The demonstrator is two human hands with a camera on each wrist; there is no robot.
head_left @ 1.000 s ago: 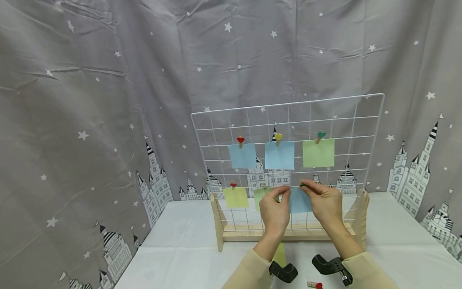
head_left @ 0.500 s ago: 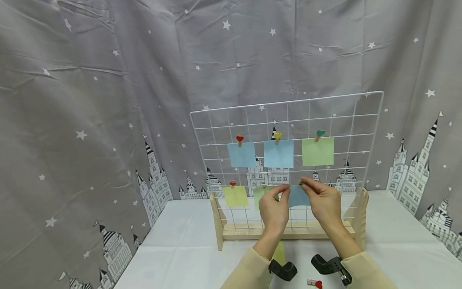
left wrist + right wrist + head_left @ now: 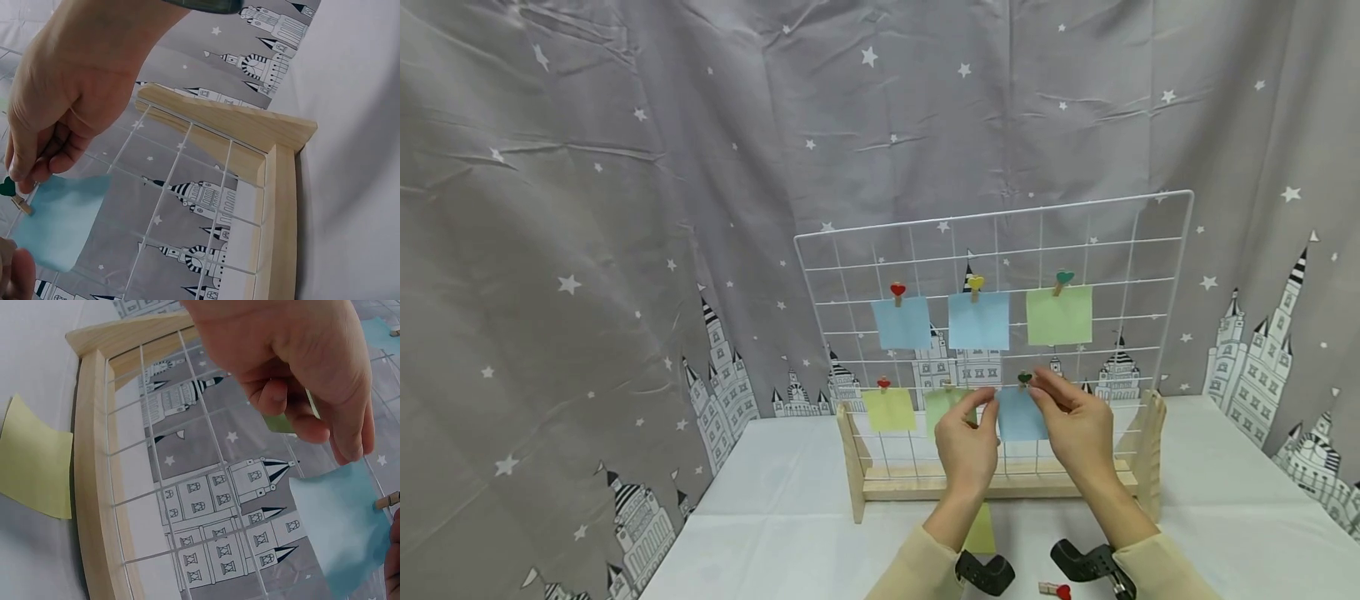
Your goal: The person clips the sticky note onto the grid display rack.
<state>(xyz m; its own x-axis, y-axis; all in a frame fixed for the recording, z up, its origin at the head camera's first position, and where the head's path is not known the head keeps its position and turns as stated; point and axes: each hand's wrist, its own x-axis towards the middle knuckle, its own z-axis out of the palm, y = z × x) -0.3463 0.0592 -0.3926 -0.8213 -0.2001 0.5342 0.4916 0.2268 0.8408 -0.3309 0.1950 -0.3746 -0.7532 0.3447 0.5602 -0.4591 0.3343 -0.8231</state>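
A blue paper note (image 3: 1019,418) hangs in the lower row of a white wire grid (image 3: 1120,333), under a small wooden clothespin (image 3: 24,205) with a dark green heart (image 3: 1024,378). My left hand (image 3: 967,446) pinches the note's upper left corner. At its upper right corner, just beside the clothespin, the bent thumb and index finger of my right hand (image 3: 1078,429) pinch the paper. In the left wrist view that right hand (image 3: 87,94) stands off the clothespin. The right wrist view shows my left fingertips (image 3: 353,447) meeting at the blue note's edge.
The grid stands in a wooden base (image 3: 917,487). Other notes hang there on heart clothespins, including a green note (image 3: 1060,317) and a yellow note (image 3: 891,410). On the white table lie a yellow note (image 3: 981,533) and a red heart clothespin (image 3: 1055,590).
My right fingers have let go of the green heart clothespin and shifted slightly right, so it now shows fully. The blue note hangs flatter. My left hand has barely moved.
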